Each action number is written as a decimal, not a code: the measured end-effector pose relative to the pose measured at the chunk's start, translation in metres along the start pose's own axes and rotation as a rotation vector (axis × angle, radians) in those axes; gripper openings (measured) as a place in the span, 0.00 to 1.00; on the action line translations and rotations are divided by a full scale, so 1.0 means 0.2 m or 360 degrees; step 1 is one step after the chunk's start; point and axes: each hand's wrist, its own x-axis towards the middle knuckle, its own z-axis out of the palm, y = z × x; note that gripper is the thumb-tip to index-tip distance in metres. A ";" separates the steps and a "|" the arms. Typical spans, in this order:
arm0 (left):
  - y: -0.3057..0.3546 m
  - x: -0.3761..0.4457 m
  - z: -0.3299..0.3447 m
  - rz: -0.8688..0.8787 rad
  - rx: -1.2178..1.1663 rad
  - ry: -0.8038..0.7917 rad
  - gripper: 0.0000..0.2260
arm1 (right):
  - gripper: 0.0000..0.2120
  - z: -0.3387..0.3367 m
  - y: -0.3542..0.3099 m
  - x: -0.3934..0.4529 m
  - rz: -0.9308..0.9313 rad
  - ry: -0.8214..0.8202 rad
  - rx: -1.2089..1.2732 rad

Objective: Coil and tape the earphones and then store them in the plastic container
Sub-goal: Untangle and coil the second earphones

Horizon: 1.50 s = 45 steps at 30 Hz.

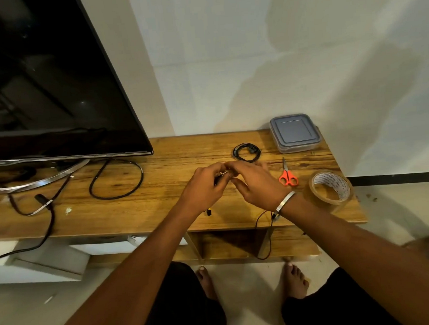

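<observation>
Hands: left (204, 185), right (257, 184), pinching one earphone cable (263, 224).

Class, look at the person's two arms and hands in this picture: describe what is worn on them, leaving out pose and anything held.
Both forearms are bare, with no sleeves reaching them. The left hand wears nothing visible: no ring, watch or glove. The right hand is also ungloved, and on its wrist sits a plain, thin silver-coloured metal bangle. A bit of grey fabric shows at the right edge, perhaps a sleeve.
</observation>
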 end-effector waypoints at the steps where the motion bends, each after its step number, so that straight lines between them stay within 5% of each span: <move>1: 0.00 0.00 0.00 0.0006 0.0000 -0.0005 0.06 | 0.17 -0.01 -0.01 0.01 0.0004 0.0015 0.0009; 17: -0.05 -0.01 -0.03 -0.0044 0.0060 -0.0069 0.06 | 0.15 -0.04 0.11 -0.03 0.0274 0.0287 -0.0131; 25: -0.05 -0.01 -0.03 -0.0047 0.0016 -0.0028 0.07 | 0.15 -0.01 0.13 -0.04 0.0478 0.0174 -0.0139; 29: -0.03 0.00 -0.01 0.0042 -0.0012 -0.0057 0.08 | 0.25 0.00 0.07 -0.04 0.0232 -0.0017 -0.0007; 32: -0.01 0.01 0.00 0.0096 -0.0074 -0.0065 0.07 | 0.15 0.01 0.01 -0.01 0.0095 -0.0044 -0.0092; 34: -0.01 0.01 0.00 0.0094 -0.0094 -0.0058 0.06 | 0.10 0.01 0.00 0.00 0.0140 -0.0039 -0.0080; 45: -0.07 0.00 -0.05 -0.0164 -0.0423 -0.0033 0.05 | 0.13 -0.01 0.09 -0.01 0.0296 0.0064 -0.0069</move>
